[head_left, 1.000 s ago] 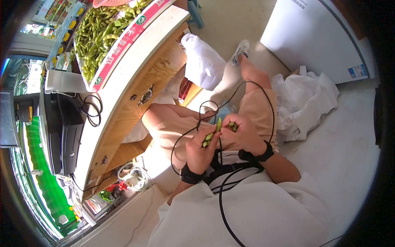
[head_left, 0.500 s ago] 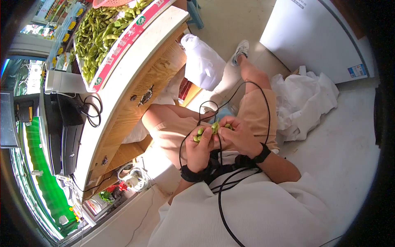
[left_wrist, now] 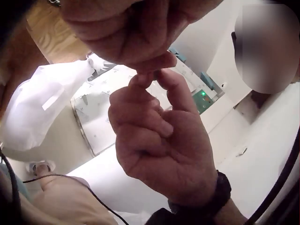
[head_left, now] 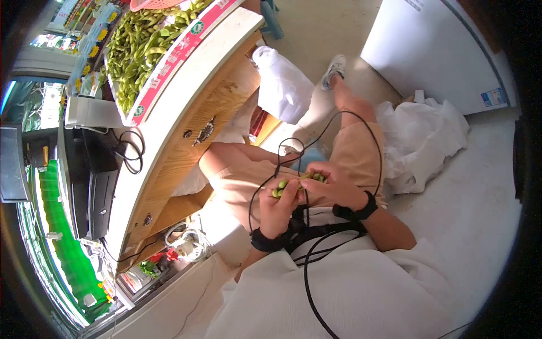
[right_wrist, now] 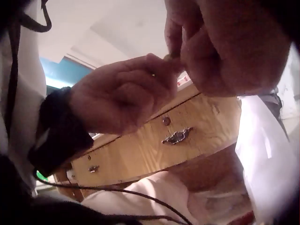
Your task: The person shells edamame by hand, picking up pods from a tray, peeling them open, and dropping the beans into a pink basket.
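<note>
Over the lap, both hands meet fingertip to fingertip in the head view. My left hand (head_left: 275, 212) has its fingers curled round several green soybeans (head_left: 279, 188), with the thumb extended toward the other hand. My right hand (head_left: 341, 189) pinches a soybean pod (head_left: 305, 176) with thumb and forefinger, and more green shows in its curled fingers. In the left wrist view, the right hand (left_wrist: 161, 136) has thumb and forefinger tips together just below the left hand (left_wrist: 126, 33). The right wrist view shows a small bit of green at the touching fingertips; the palms' contents are hidden there.
A heap of soybean pods (head_left: 144, 48) lies on the counter (head_left: 186, 79) at upper left, beside a pink basket (head_left: 152, 4). Black cables (head_left: 379, 147) loop around the hands. White plastic bags (head_left: 420, 141) lie on the floor by a white appliance (head_left: 435, 51).
A long green pod stood upright between the fingertips; it has since sunk down and now barely shows between the hands. Both hands remain together over the lap.
</note>
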